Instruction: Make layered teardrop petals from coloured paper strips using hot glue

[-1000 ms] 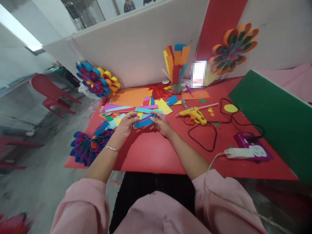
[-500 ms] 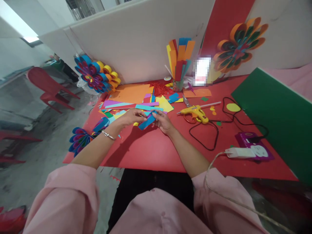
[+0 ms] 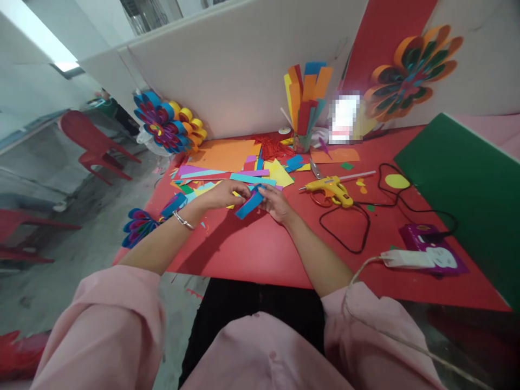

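Observation:
Over the red table [image 3: 260,249], a blue paper strip [image 3: 250,205] with purple on its inner side hangs slightly curved between my hands. My right hand [image 3: 276,202] pinches its upper end. At the strip's left side is my left hand [image 3: 230,194], its fingers closed on the strip's purple inner part as far as I can see; the fingertips are partly hidden. Just behind my hands lie colored paper strips [image 3: 254,178] and a yellow paper piece [image 3: 280,172]. A blue and purple paper flower [image 3: 138,227] rests beside my left forearm.
A yellow glue gun [image 3: 331,189] with a black cord lies to the right, near a purple power socket [image 3: 430,249]. Behind stand a cup of paper strips [image 3: 303,142] and paper flowers [image 3: 162,124]. A green board [image 3: 467,200] leans over the right edge.
The view has shifted slightly, moving the scene rightward in the picture. The blue strip has tilted a little more steeply, and my left fingers have curled in closer to it.

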Motion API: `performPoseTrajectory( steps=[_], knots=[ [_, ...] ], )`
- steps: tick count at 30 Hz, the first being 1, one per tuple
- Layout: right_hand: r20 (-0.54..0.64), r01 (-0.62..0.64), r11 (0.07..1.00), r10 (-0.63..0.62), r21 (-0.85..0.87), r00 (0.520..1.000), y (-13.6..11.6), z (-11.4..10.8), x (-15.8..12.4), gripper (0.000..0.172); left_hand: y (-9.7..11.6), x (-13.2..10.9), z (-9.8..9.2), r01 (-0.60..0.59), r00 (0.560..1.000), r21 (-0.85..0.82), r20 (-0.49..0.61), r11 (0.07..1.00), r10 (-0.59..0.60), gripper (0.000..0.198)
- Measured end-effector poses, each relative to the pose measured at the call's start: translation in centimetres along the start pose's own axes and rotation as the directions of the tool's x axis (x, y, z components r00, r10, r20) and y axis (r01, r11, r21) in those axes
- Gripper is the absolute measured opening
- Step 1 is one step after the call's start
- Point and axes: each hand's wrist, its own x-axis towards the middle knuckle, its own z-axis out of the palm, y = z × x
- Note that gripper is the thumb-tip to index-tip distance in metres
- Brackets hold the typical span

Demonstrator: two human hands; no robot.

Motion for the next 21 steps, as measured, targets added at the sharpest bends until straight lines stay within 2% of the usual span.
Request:
performPoseTrajectory(
  steps=[4, 6, 8, 10, 13, 15, 17, 19, 21],
  knots=[
    [0.021, 0.001, 0.998, 0.000, -0.058, 1.000, -0.2, -0.1, -0.2, 0.060, 0.0, 0.1, 1.2, -0.086, 0.990, 0.139, -0.101, 0.987, 0.101, 0.012],
    [0.028, -0.002, 0.996, 0.004, -0.092, 1.000, -0.2, -0.3, -0.3, 0.059, -0.3, -0.2, 1.7, -0.080, 0.982, 0.190, -0.155, 0.978, 0.111, 0.010],
    [0.014, 0.014, 0.995, -0.012, -0.094, 1.000, -0.3, -0.6, -0.3, 0.058, -1.0, -1.1, 1.5, -0.055, 0.978, 0.174, -0.189, 0.983, 0.089, 0.010],
    [0.013, 0.013, 0.995, -0.012, -0.096, 1.000, -0.3, -0.9, -0.1, 0.055, -2.0, -3.0, 0.0, -0.018, 0.973, 0.129, -0.225, 0.991, 0.047, 0.010],
    [0.015, -0.004, 0.993, 0.006, -0.114, 1.000, -0.1, -1.3, 0.2, 0.052, -3.7, -7.2, -4.5, 0.091, 0.937, 0.146, -0.348, 0.985, -0.035, 0.012],
    [0.024, -0.008, 0.992, 0.011, -0.123, 1.000, 0.0, -1.5, 0.3, 0.051, -4.8, -10.3, -8.2, 0.229, 0.892, 0.230, -0.440, 0.946, -0.109, 0.013],
    [0.029, -0.012, 0.992, 0.015, -0.126, 0.999, 0.0, -1.6, 0.4, 0.050, -6.0, -13.0, -11.7, 0.443, 0.822, 0.257, -0.499, 0.859, -0.275, 0.016],
    [0.024, -0.015, 0.992, 0.018, -0.124, 1.000, -0.1, -1.5, 0.3, 0.052, -7.1, -15.1, -14.2, 0.692, 0.678, 0.200, -0.508, 0.693, -0.531, 0.016],
    [0.016, -0.020, 0.991, 0.022, -0.129, 1.000, -0.2, -1.3, 0.1, 0.055, -8.3, -16.3, -15.9, 0.773, 0.602, 0.174, -0.503, 0.610, -0.620, 0.013]
  ],
)
